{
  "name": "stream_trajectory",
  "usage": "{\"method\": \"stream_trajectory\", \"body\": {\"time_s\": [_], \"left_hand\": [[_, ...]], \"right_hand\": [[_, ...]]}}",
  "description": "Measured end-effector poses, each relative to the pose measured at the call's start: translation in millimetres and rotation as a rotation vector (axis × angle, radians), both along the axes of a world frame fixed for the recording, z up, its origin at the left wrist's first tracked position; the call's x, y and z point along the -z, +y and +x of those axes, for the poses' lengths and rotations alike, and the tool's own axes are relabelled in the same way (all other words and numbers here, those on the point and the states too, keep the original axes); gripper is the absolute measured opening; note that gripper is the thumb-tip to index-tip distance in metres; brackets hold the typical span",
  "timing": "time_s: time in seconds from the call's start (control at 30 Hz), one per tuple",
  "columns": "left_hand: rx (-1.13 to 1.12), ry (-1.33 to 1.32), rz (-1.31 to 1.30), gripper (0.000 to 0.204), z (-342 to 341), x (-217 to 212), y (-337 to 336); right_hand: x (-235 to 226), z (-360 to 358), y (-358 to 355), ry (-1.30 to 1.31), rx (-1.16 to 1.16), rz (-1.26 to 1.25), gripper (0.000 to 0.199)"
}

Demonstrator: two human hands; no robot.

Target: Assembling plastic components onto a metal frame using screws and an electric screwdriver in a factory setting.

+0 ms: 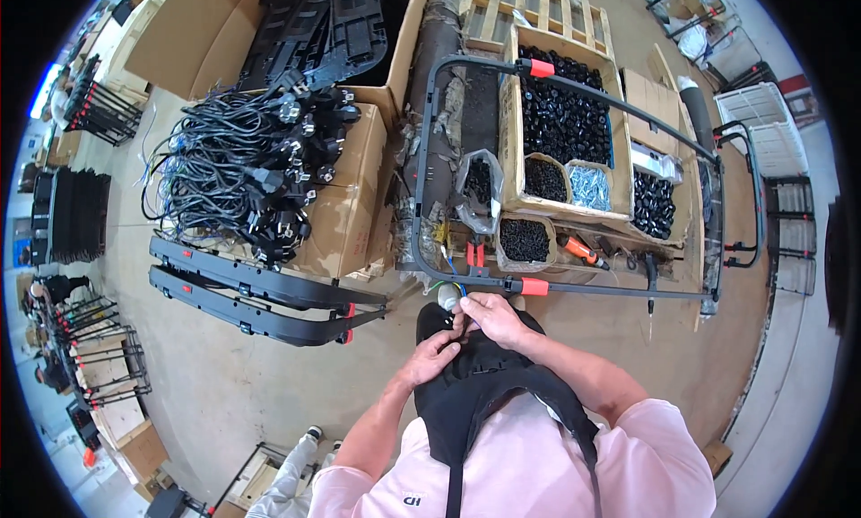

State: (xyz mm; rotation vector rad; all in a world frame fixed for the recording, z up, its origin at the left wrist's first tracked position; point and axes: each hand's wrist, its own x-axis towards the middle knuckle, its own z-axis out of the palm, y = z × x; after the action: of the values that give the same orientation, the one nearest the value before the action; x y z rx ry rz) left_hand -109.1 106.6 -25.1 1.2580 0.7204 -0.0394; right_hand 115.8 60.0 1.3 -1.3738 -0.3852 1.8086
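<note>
In front of my apron, both hands are close together at thin coloured wires, blue and yellow-green, by the lower left corner of a black tubular frame. My right hand pinches the wires from the right. My left hand is closed just below and to the left, its fingertips around something my fingers mostly hide. The frame lies across the bench and carries red clips, one being a red sleeve on its near bar. Red-handled pliers lie inside that corner.
Beyond the frame, a wooden crate holds black round parts, screws and bolts. An orange screwdriver and a power drill are at the bench edge. Left, plug cables heap on a cardboard box, beside curved black panels. Someone's legs show lower left.
</note>
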Motion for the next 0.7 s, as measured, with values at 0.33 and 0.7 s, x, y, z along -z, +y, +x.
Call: {"method": "stream_trajectory", "body": {"time_s": [0.33, 0.7], "left_hand": [[-0.317, 0.12, 0.11, 0.025, -1.7, 1.2, -30.9], [-0.526, 0.263, 0.171, 0.029, 17.8, -32.3, -46.1]], "right_hand": [[-101.3, 68.4, 73.0, -1.133, -0.362, 0.372, 0.037], [11.1, 74.0, 115.5, -0.412, -0.376, 0.163, 0.033]]}}
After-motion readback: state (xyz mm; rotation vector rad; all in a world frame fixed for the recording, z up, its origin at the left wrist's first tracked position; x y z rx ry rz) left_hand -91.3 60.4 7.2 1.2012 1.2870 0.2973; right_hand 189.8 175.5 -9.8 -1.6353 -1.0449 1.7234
